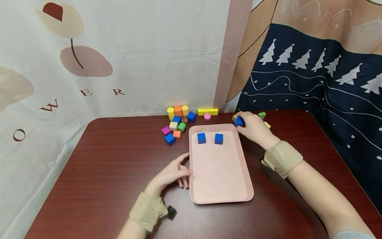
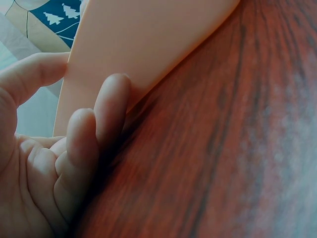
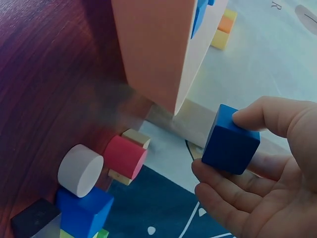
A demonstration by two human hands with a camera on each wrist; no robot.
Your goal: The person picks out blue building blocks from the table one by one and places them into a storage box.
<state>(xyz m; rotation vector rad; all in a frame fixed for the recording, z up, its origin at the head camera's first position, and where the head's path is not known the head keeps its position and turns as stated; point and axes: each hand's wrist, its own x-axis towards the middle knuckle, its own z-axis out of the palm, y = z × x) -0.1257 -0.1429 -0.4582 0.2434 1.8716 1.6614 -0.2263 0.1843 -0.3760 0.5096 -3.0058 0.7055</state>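
My right hand (image 1: 255, 127) pinches a blue cube (image 3: 232, 141) between thumb and fingers, just beyond the far right corner of the pink tray (image 1: 221, 176). Two more blue cubes lie in the tray near its far end, a left one (image 1: 201, 138) and a right one (image 1: 219, 139). At the tray's left side, my left hand (image 1: 174, 171) holds the edge. Its thumb sits on the rim, and the left wrist view has its fingers (image 2: 111, 104) against the outer wall.
Left of the tray's far end is a cluster of coloured blocks, including a green cylinder (image 1: 181, 126). Behind the tray lie a yellow bar (image 1: 208, 112) and a pink cylinder (image 1: 207, 117). More blocks, among them a red cylinder (image 3: 125, 156) and a white cylinder (image 3: 80, 170), are near my right hand.
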